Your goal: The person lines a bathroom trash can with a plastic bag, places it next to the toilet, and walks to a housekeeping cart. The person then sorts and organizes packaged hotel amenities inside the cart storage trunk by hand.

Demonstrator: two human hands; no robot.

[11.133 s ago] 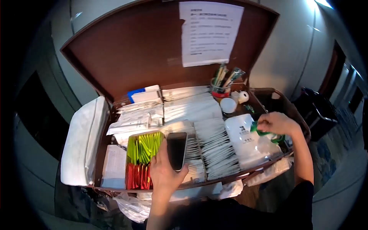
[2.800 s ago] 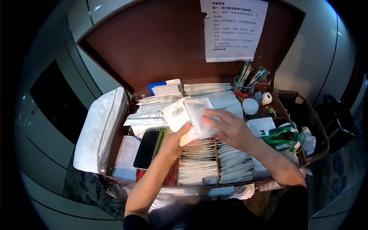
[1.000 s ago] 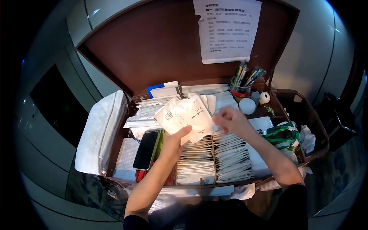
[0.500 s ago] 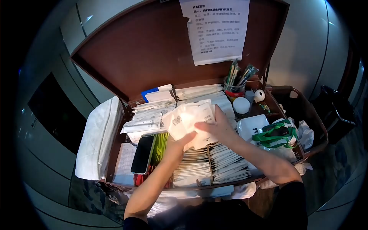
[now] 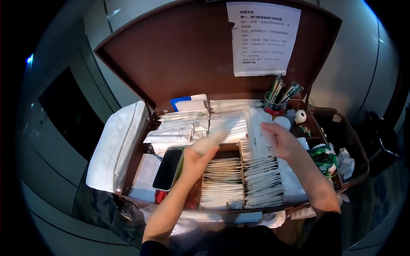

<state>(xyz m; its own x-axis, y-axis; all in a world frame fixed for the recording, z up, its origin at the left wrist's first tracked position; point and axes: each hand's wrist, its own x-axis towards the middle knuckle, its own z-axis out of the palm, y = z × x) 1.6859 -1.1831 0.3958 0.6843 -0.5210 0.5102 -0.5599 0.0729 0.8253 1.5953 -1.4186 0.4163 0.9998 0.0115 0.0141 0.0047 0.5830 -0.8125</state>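
My left hand [image 5: 195, 161] is closed on a white packet [image 5: 212, 139], which is smeared by motion and tilted up to the right. To its right, my right hand [image 5: 285, 143] grips a flat white paper packet [image 5: 260, 134] with small print near its lower end, held upright. Both are above an open brown case. Below them stand two tight rows of thin paper packets, one cream row [image 5: 222, 177] and one white row [image 5: 262, 183], split by a divider. A black-screened phone [image 5: 168, 169] lies left of my left wrist.
The raised lid [image 5: 171, 55] carries a printed sheet [image 5: 265, 40]. A jar of wrapped brushes or combs [image 5: 277, 100] stands back right. White folded cloth [image 5: 117, 145] hangs over the left edge. Long white sachets [image 5: 173, 133] fill the back left. A brown basket [image 5: 361, 158] sits at right.
My hands have moved apart. The white packets held together between them are now split, some in each hand. The view has shifted, so the case sits slightly further right.
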